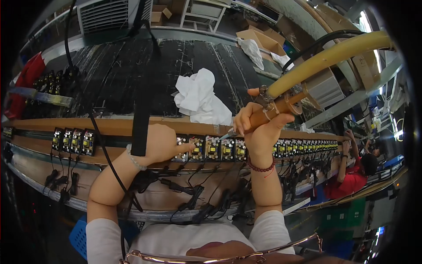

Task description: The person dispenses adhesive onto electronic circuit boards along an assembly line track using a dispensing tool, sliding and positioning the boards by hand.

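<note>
My right hand [259, 125] is closed around the brown body of a glue dispenser [281, 105], with the thumb raised along it. Its thin pale tip [225, 136] points left and down, just above a row of small circuit boards [212, 149] with yellow-wrapped parts. My left hand [160, 143] lies at the left end of this row; one finger reaches over a circuit board [196, 152], and the other fingers are largely hidden. A thick yellow hose [329, 55] is clamped to the dispenser and runs to the upper right.
Black cables [189, 193] hang from the boards along the front rail. More boards [72, 141] stand left of my hand. A crumpled white cloth [200, 94] lies on the black belt [118, 75]. A dark cable crosses my left arm. A person in red [347, 180] works farther right.
</note>
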The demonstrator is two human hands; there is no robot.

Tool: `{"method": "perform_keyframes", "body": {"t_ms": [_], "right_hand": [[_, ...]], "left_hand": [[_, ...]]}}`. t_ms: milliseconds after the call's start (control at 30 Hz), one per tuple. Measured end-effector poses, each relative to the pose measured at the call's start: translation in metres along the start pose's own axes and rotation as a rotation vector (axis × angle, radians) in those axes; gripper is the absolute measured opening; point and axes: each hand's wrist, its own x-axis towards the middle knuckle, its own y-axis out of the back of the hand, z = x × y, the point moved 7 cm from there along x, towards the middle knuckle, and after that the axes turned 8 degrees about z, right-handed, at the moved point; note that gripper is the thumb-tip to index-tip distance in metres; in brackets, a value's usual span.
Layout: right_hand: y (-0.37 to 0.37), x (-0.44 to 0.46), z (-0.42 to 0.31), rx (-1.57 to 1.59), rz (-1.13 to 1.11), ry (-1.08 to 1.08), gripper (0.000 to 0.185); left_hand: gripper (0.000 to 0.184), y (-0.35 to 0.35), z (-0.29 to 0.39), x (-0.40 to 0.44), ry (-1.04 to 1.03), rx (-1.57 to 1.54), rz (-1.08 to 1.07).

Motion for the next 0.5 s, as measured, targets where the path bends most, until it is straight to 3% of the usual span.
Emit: {"method": "perform_keyframes", "body": {"t_ms": [233, 367, 433, 500], "right_hand": [[0.010, -0.008, -0.003, -0.027, -0.059, -0.031, 0.099], [0.015, -0.011, 0.010, -0.046, -0.013, -0.051, 0.097], [0.018, -0.010, 0.013, -0.071, 0.023, -0.038, 0.096], [0.015, -0.010, 0.022, -0.066, 0.006, -0.028, 0.096]], "left_hand": [[0.077, -0.021, 0.033, 0.000, -0.184, -0.167, 0.064], [0.060, -0.035, 0.054, -0.001, -0.252, -0.213, 0.196], [0.051, -0.039, 0.062, -0.003, -0.220, -0.091, 0.174], [0.043, -0.023, 0.068, -0.017, -0.314, -0.107, 0.571]]}}
